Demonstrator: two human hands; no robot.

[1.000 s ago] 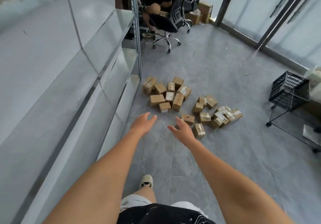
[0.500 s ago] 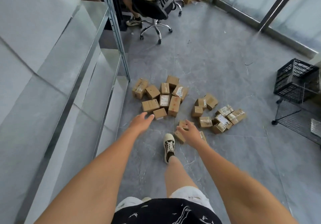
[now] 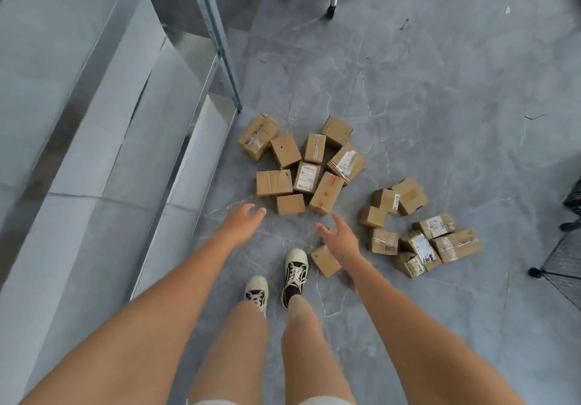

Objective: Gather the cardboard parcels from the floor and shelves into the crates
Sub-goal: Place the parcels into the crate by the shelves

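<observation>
cardboard parcels (image 3: 301, 165) lie scattered on the grey floor (image 3: 440, 90) just ahead of both outstretched arms, one cluster beyond the left hand (image 3: 240, 224) and another off to the right. right hand (image 3: 338, 238) hovers with fingers spread and empty above the nearest small box (image 3: 323, 260), which sits just beside the shoe (image 3: 294, 274), so it looks the closer reach. left hand is likewise open, holding nothing, short of the little box (image 3: 290, 204) ahead.

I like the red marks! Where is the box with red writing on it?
The box with red writing lies on the floor at the near right edge of the left pile, beside the white-labelled box, just beyond the right hand.
</observation>
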